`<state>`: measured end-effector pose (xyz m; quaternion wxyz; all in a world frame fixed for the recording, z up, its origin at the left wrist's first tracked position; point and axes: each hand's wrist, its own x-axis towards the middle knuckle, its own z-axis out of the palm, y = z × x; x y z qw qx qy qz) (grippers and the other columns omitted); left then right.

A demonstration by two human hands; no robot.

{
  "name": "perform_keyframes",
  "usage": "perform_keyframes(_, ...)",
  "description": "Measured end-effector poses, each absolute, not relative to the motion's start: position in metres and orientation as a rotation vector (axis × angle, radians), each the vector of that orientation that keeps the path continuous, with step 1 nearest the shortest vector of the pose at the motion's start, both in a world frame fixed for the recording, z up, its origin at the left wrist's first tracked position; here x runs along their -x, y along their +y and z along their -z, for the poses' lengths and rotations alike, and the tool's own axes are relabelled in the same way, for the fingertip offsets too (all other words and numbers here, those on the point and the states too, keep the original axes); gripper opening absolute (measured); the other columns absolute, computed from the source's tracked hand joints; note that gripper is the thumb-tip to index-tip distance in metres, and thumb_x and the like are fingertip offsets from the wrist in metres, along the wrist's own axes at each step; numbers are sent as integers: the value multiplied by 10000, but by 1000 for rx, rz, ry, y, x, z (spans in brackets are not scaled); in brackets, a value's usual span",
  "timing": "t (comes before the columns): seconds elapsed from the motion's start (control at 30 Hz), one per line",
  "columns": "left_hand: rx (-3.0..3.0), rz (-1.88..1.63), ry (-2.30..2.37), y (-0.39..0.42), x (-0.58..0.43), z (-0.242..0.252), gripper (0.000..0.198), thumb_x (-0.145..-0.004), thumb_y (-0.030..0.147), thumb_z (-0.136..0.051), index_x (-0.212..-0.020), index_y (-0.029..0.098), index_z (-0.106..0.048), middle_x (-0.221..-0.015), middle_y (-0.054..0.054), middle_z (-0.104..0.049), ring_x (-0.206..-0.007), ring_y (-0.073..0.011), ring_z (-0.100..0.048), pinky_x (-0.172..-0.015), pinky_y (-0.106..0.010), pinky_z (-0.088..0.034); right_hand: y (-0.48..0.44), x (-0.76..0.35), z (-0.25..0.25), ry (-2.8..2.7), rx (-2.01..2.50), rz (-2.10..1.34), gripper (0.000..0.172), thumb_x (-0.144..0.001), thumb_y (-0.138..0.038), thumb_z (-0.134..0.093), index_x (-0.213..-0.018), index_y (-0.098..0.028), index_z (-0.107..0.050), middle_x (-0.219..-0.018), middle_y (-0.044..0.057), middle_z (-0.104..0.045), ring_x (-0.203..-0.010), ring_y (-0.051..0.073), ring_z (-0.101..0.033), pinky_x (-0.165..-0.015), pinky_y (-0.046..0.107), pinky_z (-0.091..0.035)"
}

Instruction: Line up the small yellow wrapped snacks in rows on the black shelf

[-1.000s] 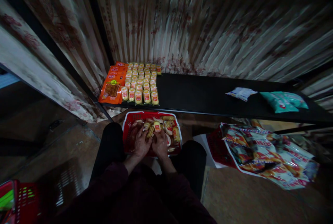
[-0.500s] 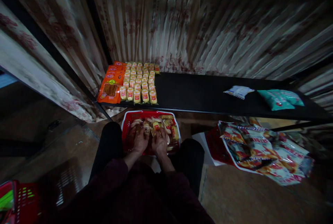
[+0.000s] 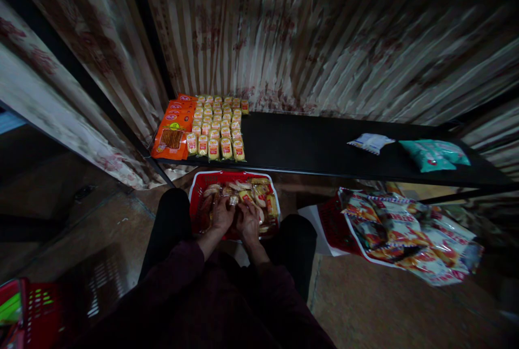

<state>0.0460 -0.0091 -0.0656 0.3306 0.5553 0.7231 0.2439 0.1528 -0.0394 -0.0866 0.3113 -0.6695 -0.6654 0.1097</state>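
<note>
Both my hands are down in a red basket (image 3: 194,197) with a white rim, between my knees. Inside lie several small wrapped snack cakes (image 3: 271,205) with yellow and red labels. My left hand (image 3: 221,216) is closed, a small pale wrapped snack cake (image 3: 233,200) at its fingertips. Close beside it, my right hand (image 3: 248,220) has its fingers bent inward among the packs; what they hold is hidden. On the black shelf (image 3: 292,140) just beyond, wrapped snack cakes (image 3: 214,127) stand in rows, and orange snack packets (image 3: 172,130) overlap at their left.
A white-and-blue packet (image 3: 371,143) and teal packets (image 3: 432,155) lie at the shelf's right. Another red basket (image 3: 334,227), heaped with red-and-white snack bags (image 3: 405,230), stands on the floor at right. A third red basket (image 3: 42,311) is at lower left. A pleated curtain (image 3: 284,40) hangs behind.
My hands have shifted slightly within the basket, their fingers drawn closer together, and a small pale pack now shows at my left fingertips. The goods on the shelf look unchanged.
</note>
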Motion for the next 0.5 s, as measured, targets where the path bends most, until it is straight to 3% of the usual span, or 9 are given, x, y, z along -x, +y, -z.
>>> perform_keyframes(0.3, -1020, -703, 1810, -13, -47, 67, 392, -772, 111, -577, -1157, 184, -565, -1072, -94, -686, -979, -179, -643, -893, -295, -463, -35, -150, 74, -1822, 1823, -331, 366, -775, -86, -468, -1046, -173, -699, -1185, 111, -602, -1111, 246, -491, -969, 397, -386)
perform_keyframes(0.5, -830, -798, 1726, -12, -41, 72, 297, -782, 191, -589, -1077, 176, -619, -962, -83, -708, -828, -171, -665, -792, -297, -496, -39, -145, 53, -1916, 1824, -289, 400, -778, -85, -468, -1106, -163, -682, -1214, 132, -567, -1078, 267, -478, -956, 406, -400)
